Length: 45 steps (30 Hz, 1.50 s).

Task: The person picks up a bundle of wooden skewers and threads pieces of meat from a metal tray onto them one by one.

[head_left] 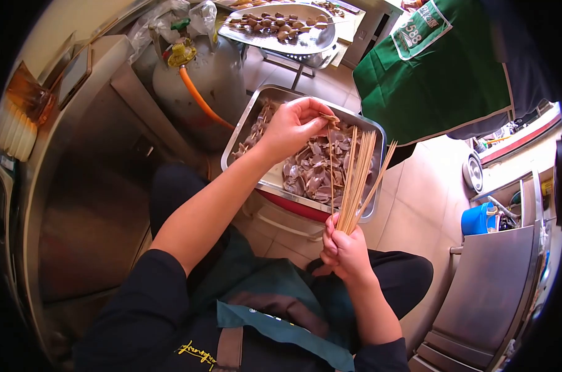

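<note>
My left hand [293, 127] is over the metal tray [270, 188], its thumb and fingers pinching a small brown meat slice [330, 118] at the upper tip of a single skewer. Below the tray's near right edge, my right hand [345, 248] is wrapped round a bundle of wooden skewers [357, 180], which fan upward over the tray. The single skewer's lower end also runs into my right hand. Many greyish-brown meat slices [312, 170] lie heaped in the tray. The tray rests on something red, mostly hidden under it.
A gas cylinder [197, 84] with an orange hose [197, 96] stands left of the tray. Beyond the tray, an oval platter [318, 42] holds loaded skewers. A person in a green apron [430, 80] stands at the upper right. A blue bucket [476, 220] is at the right.
</note>
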Each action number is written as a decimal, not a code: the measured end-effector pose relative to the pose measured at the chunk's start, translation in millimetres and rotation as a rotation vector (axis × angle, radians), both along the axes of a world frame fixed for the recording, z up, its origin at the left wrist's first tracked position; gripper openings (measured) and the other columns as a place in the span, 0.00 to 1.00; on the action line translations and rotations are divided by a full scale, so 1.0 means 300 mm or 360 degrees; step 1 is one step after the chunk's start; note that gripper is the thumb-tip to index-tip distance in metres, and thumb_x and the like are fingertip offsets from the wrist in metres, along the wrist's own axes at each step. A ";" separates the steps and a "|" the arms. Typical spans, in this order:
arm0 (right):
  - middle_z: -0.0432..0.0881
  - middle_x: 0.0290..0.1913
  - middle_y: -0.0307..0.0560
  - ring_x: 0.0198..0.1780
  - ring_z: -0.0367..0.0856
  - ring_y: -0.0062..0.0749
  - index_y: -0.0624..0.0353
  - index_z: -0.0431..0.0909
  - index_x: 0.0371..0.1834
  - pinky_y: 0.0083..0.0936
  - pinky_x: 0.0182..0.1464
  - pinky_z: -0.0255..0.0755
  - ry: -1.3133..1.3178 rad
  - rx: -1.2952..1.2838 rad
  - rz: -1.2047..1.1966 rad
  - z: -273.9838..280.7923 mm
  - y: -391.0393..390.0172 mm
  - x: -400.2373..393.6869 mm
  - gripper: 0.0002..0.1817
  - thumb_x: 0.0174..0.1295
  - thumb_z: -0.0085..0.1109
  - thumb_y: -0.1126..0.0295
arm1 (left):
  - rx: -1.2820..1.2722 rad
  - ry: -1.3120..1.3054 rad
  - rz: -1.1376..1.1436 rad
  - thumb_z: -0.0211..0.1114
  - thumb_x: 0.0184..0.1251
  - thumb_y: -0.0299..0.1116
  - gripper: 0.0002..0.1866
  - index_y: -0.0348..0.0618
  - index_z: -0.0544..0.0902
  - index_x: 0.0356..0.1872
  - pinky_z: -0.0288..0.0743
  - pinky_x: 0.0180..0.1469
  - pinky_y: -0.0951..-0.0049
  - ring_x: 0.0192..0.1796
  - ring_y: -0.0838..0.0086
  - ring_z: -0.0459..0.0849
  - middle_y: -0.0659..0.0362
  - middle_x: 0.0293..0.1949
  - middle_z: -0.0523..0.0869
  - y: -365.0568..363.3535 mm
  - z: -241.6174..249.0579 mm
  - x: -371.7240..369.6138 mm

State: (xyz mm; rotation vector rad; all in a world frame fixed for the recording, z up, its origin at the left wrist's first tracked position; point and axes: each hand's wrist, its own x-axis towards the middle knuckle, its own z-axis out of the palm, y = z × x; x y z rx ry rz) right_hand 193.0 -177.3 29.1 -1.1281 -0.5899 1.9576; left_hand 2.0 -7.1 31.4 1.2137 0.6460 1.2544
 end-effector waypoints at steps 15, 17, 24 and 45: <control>0.62 0.20 0.35 0.18 0.56 0.18 0.53 0.67 0.36 0.17 0.16 0.49 0.0185 -0.0127 0.0094 0.007 -0.003 0.008 0.08 0.61 0.43 0.82 | 0.0513 0.0316 0.0307 0.60 0.67 0.19 0.06 0.36 0.82 0.42 0.79 0.47 0.80 0.41 0.82 0.86 0.61 0.38 0.89 -0.014 -0.004 0.021; 0.60 0.16 0.34 0.13 0.49 0.16 0.53 0.66 0.36 0.16 0.14 0.47 0.0134 -0.0129 0.0044 0.008 -0.002 0.000 0.05 0.69 0.44 0.77 | 0.0642 0.0511 0.0432 0.61 0.66 0.21 0.07 0.41 0.84 0.41 0.79 0.41 0.80 0.36 0.81 0.87 0.62 0.34 0.89 -0.019 -0.002 0.020; 0.59 0.15 0.34 0.13 0.50 0.16 0.53 0.66 0.37 0.16 0.13 0.48 0.0136 -0.0141 0.0042 0.007 0.000 0.005 0.05 0.69 0.43 0.77 | 0.0666 0.0809 0.0386 0.61 0.64 0.17 0.07 0.35 0.83 0.41 0.81 0.47 0.79 0.43 0.78 0.88 0.57 0.38 0.89 -0.039 0.030 0.008; 0.63 0.19 0.36 0.16 0.55 0.17 0.54 0.66 0.36 0.16 0.14 0.49 -0.0028 0.0058 -0.0035 -0.010 -0.001 0.003 0.08 0.61 0.42 0.82 | 0.0747 0.0818 0.0334 0.67 0.62 0.21 0.09 0.36 0.86 0.43 0.83 0.46 0.77 0.45 0.78 0.87 0.57 0.41 0.88 -0.057 0.009 0.034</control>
